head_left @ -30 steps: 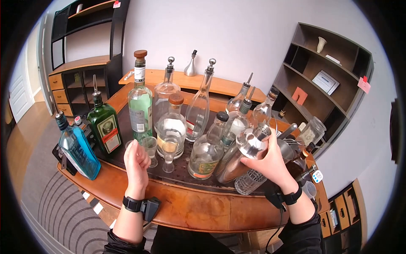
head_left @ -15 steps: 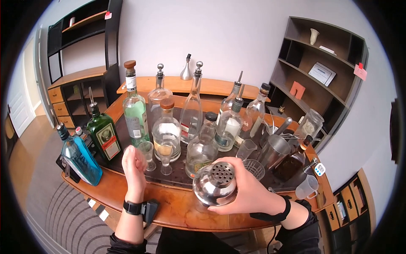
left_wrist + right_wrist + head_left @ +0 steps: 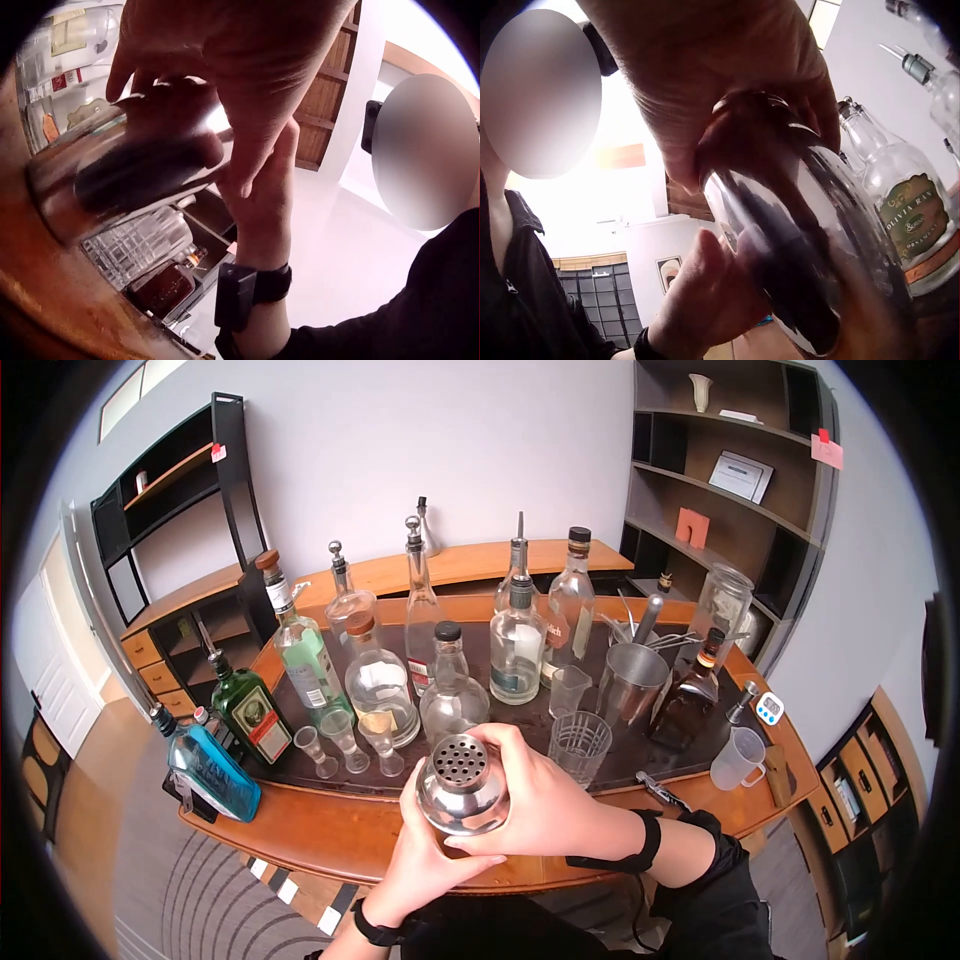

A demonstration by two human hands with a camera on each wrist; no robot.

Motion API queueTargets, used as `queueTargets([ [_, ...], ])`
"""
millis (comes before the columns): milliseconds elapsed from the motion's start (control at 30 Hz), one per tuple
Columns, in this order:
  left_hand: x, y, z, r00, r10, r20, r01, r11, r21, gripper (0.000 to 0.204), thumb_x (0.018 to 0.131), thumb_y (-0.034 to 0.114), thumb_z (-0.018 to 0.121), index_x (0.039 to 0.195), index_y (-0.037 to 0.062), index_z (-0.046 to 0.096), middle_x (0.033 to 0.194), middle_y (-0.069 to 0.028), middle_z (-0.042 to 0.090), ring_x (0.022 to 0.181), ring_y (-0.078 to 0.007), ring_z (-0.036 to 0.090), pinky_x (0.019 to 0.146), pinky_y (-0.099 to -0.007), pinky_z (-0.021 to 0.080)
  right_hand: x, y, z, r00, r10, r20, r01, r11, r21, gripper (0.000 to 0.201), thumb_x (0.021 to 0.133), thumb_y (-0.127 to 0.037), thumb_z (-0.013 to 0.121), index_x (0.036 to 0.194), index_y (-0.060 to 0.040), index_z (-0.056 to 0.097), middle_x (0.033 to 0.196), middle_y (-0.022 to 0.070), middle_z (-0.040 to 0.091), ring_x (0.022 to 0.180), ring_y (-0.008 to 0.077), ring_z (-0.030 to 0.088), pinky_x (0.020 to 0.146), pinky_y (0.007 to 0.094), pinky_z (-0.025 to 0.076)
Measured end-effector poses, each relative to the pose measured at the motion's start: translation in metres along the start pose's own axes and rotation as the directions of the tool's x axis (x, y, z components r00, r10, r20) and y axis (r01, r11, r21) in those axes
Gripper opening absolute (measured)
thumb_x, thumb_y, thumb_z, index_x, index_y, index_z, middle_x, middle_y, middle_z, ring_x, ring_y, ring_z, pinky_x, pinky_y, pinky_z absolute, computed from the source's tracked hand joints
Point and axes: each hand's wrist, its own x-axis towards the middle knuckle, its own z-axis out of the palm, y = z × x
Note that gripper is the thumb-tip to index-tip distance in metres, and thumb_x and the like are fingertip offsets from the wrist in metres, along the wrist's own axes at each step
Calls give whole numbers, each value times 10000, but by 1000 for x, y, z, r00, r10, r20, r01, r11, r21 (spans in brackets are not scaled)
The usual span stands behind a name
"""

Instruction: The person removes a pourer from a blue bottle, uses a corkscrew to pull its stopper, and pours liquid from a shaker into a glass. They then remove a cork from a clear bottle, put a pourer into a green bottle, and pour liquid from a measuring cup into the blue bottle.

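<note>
A shiny steel cocktail shaker (image 3: pixel 465 805), its perforated strainer top uncovered, stands at the front edge of the bar table. My right hand (image 3: pixel 560 805) grips it around the shoulder from the right. From the left, my left hand (image 3: pixel 425 870) holds the body, thumb pointing across the near side. In the left wrist view the shaker's body (image 3: pixel 105 180) leans over the wooden edge in the picture, with both hands at its upper part. Right behind it is a round clear bottle (image 3: pixel 455 705) with a black cap. A cut-glass mixing glass (image 3: pixel 580 750) stands beside the right hand.
Three small glasses (image 3: pixel 352 750) stand left of the shaker. Further left are a green bottle (image 3: pixel 255 710) and a blue bottle (image 3: pixel 215 770). On the right are a metal tin (image 3: pixel 632 685) with bar tools, a brown bottle (image 3: pixel 685 705) and a plastic measuring jug (image 3: pixel 738 758).
The right hand has brought the shaker from beside the mixing glass to the front middle. The left hand has come down from its raised spot and taken hold of it. The head view has shifted.
</note>
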Motion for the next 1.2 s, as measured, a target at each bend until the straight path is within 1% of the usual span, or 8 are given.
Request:
queueTargets([
  [133,-3,0,25,981,40,-187,-37,999,22,1211,642,279,912,1462,2,65,1363,-225,442,1258,-299,507,1032,-419,431,-12,0,-1,996,-78,-40,79,996,29,961,630,-312,893,1332,-8,311,1232,202,522,1106,357,605,907,414,505],
  [233,-9,1,24,982,107,-158,-81,983,163,1161,627,279,917,1428,-8,128,1303,-216,489,1194,-285,553,992,-413,455,-18,-3,-6,985,-164,-57,166,985,41,931,630,-294,890,1327,-16,337,1258,185,496,1133,351,581,931,413,496],
  [400,-17,23,29,988,-6,-152,-6,997,-78,1076,543,370,955,1282,3,264,1248,-151,466,1155,-210,519,983,-375,428,-27,-16,-16,986,-167,-30,169,977,128,881,637,-295,889,1315,-31,393,1265,173,496,1138,341,576,939,410,495],
  [567,-28,25,21,993,-1,-115,-2,1000,-28,1130,519,402,962,1294,12,237,1291,-174,424,1201,-230,486,1016,-409,403,-32,-22,-22,989,-149,-9,147,964,222,889,629,-300,898,1313,-27,399,1271,166,493,1163,319,550,970,411,467],
  [800,-27,39,10,997,-33,64,48,968,-245,1138,535,289,949,1348,22,197,1326,-183,414,1255,-249,459,1062,-433,381,-36,-28,-24,982,-185,-23,185,945,269,924,596,-303,915,1310,-30,397,1288,165,489,1175,292,543,981,395,451],
  [900,-29,43,14,997,-79,4,78,979,-191,1147,561,271,940,1378,14,176,1336,-185,402,1265,-254,450,1071,-438,372,-38,-26,-25,991,-132,-7,128,936,327,945,592,-295,925,1316,-26,380,1298,158,488,1191,251,539,984,379,449],
  [1067,-27,40,26,994,81,-75,-77,996,55,1175,581,294,934,1413,-33,171,1380,-239,392,1286,-310,460,1063,-423,389,-41,-24,-23,995,7,-98,32,920,390,993,604,-237,933,1350,-24,313,1296,130,489,1214,194,517,1011,360,433],
  [1200,-27,40,27,997,-46,-57,49,997,54,1135,567,301,941,1385,-29,227,1296,-226,485,1206,-294,539,1006,-417,443,-43,-24,-24,996,65,-60,-27,867,497,997,624,-170,917,1374,-20,277,1284,106,487,1215,186,506,1022,358,424],
])
